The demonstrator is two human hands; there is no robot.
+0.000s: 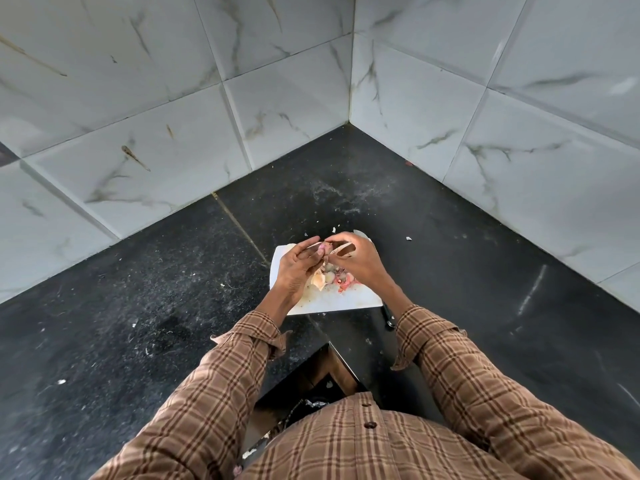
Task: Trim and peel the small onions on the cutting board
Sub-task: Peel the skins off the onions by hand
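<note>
Black stone counter in a marble-tiled corner carries one white cutting board. Above it, the left hand holds one small onion, fingers curled around it; the right hand pinches its skin. Peels and several onions, too clustered to count, lie beneath.

Small pinkish onion aloft between fingertips above white cutting board strewn with peels

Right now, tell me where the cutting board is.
In the head view, the white cutting board lies on the black counter near the tiled corner, directly under both hands, with peels on it.
</note>
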